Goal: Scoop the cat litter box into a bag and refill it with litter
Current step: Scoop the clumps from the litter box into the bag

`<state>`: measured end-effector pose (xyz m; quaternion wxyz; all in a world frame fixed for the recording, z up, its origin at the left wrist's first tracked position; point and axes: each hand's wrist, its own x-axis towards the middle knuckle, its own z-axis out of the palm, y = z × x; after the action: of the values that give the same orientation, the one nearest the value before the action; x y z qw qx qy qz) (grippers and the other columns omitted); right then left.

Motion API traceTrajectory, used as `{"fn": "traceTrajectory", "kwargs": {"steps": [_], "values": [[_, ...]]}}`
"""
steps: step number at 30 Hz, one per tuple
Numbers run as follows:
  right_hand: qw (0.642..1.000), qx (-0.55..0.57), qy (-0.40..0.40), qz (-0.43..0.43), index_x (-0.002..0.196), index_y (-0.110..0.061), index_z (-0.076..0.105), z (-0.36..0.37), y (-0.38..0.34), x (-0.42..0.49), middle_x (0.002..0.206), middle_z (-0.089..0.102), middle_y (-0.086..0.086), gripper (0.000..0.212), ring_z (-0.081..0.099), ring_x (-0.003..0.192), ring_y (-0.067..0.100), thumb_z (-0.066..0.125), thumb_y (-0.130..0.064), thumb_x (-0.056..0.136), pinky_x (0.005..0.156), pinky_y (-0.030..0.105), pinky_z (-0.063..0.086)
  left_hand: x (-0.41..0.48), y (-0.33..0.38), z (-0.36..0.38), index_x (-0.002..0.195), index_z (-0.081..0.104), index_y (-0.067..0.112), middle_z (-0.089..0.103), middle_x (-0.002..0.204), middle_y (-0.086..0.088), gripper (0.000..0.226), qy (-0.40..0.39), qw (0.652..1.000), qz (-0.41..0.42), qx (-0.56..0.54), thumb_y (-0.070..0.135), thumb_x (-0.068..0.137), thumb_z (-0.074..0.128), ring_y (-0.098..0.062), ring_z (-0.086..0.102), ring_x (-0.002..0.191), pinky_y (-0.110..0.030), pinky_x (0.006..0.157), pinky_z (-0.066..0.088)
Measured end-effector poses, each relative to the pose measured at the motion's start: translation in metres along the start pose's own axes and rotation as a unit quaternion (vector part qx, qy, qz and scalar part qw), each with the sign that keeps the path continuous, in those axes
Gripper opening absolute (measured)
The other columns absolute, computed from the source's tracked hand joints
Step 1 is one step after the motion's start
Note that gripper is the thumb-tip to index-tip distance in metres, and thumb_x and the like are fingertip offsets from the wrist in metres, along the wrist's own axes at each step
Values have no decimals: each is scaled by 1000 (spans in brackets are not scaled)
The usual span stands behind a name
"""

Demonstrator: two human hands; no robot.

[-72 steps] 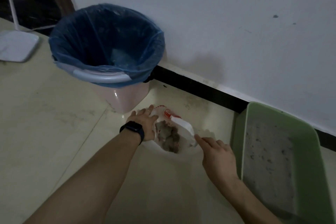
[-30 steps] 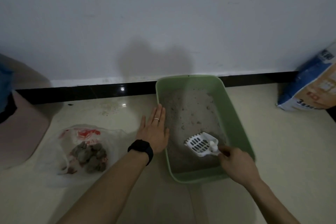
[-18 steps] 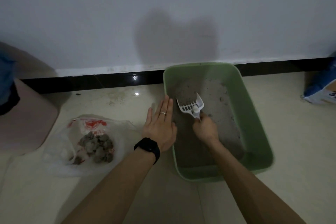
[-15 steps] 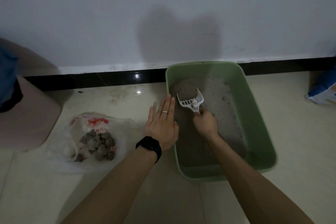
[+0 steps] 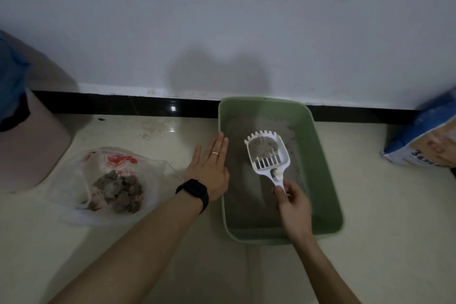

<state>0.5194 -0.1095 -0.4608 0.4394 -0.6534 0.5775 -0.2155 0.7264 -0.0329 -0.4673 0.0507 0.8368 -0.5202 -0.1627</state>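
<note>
Over the green litter box [image 5: 329,195], the white scoop [image 5: 269,155], buried moments ago, is being raised with a clump [image 5: 262,147], its handle gripped by the right hand [image 5: 292,202]. The box is being braced by the flat, open left hand [image 5: 209,170], and another load is being readied for the bag [image 5: 71,187] lying left.

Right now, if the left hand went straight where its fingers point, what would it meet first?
Likely the black baseboard; the left hand lies beside the litter box, fingers pointing along its left wall.

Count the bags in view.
3: clear bag of clumps on the floor left of the box; blue liner in the bin, far left; litter bag, far right edge.
</note>
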Motion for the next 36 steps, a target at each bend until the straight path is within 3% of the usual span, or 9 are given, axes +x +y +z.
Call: {"fn": "traceTrajectory", "kwargs": {"steps": [17,23,26,30,34,36], "values": [[999,31,4,-14,89,-16,70,-21,-14,-19,76,68,-2,10,57,70,14,61,-11,91,70,33,47,-2,-5,-12,153,-20,19,-26,159,4,66,-32,998,17,43,48,103,12,-13,-16,149,-46,121,-7],[999,30,5,-11,91,-16,71,-23,-17,-21,74,65,-6,9,57,71,14,62,-13,90,71,35,47,-6,-20,-19,154,-18,20,-22,161,4,67,-40,996,65,50,50,103,12,-12,-14,149,-45,121,-6],[999,33,-4,-26,96,-11,71,-19,-30,-24,74,62,-8,10,54,71,12,62,-13,91,73,32,45,-16,-45,-30,153,-19,20,-20,161,4,65,-28,995,75,63,47,103,12,-12,-14,149,-42,121,-6],[997,44,-44,-53,101,-14,71,0,-60,-32,74,66,-9,13,55,67,8,62,-12,92,71,30,45,-33,-100,-54,153,-20,19,-18,162,3,66,-29,996,14,85,47,103,12,-12,-15,149,-41,121,-8],[990,46,-108,-74,104,-21,69,34,-91,-49,65,64,-8,15,52,56,3,60,-15,94,58,19,45,-65,-168,-71,154,-18,19,-16,163,3,72,-27,994,-42,93,49,100,20,-13,-13,149,-42,122,-5],[984,29,-150,-93,110,-21,68,54,-105,-59,71,67,-10,17,56,59,1,57,-17,96,57,16,45,-86,-197,-73,154,-19,19,-18,162,2,77,-38,993,-60,95,49,98,25,-15,-13,150,-43,122,-4]]}}
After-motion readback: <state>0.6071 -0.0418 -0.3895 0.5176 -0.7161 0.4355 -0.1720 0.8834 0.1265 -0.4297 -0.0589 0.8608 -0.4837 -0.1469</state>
